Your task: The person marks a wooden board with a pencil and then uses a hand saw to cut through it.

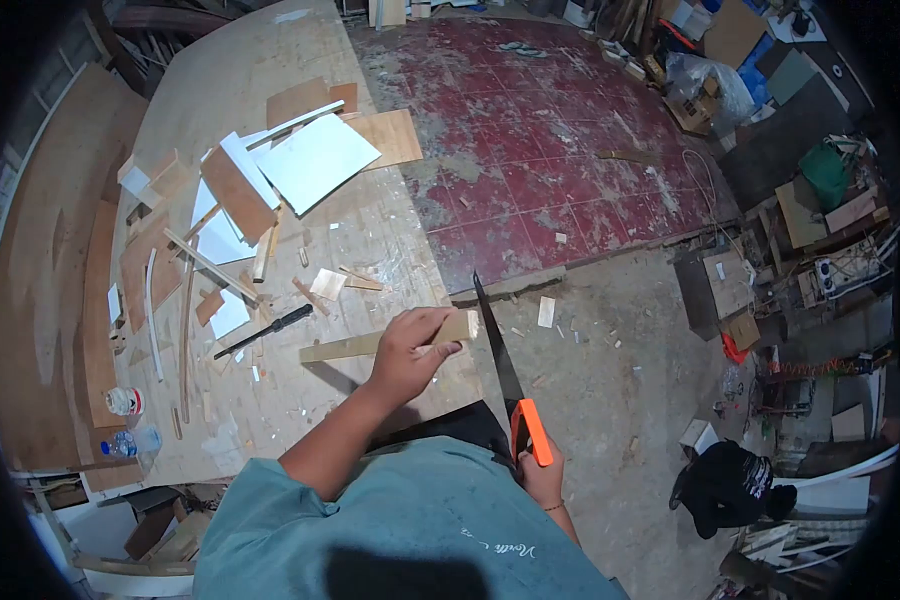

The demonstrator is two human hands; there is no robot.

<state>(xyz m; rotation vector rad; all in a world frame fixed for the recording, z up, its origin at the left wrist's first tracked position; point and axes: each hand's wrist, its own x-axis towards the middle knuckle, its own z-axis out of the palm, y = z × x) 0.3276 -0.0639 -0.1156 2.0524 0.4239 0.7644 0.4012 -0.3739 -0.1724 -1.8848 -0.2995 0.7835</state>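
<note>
My left hand (411, 350) is wrapped round a wooden strip (342, 348) near its right end, which reaches the workbench's edge. My right hand (541, 478) grips the orange handle of a handsaw (499, 352). The dark blade points away from me, just right of the strip's pale end, with a narrow gap showing between them. Left of the strip, a black-handled tool (264, 332) lies on the workbench (370, 258) among small offcuts. Part of my right hand is hidden behind the saw handle.
White and brown board pieces (317, 160) are heaped farther up the bench. A plastic bottle (132, 442) and a jar (125, 401) stand at its left edge. Red tiled floor (560, 150) lies beyond; a black cloth (735, 485) and scrap are at right.
</note>
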